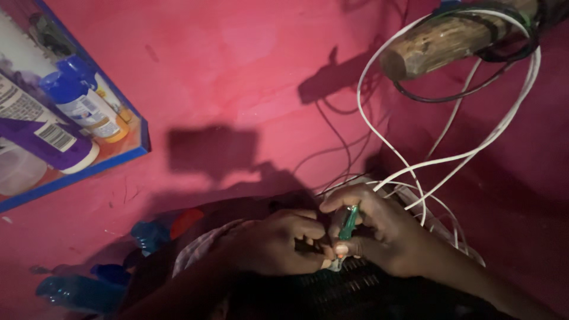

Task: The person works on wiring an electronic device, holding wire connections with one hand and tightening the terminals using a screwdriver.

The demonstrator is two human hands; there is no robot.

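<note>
Though dimness hides what the closed left hand [281,240] pinches, the right hand [379,231] grips a green screwdriver [348,222].

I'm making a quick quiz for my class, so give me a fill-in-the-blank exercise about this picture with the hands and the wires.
1. The right hand grips a small tool with a ____ handle.
2. The white wires loop up over a ____ peg on the wall.
3. The wall behind the hands is painted ____.
4. The bottles at upper left stand on a shelf with a ____ edge.

Missing words: green; wooden; pink; blue
</note>
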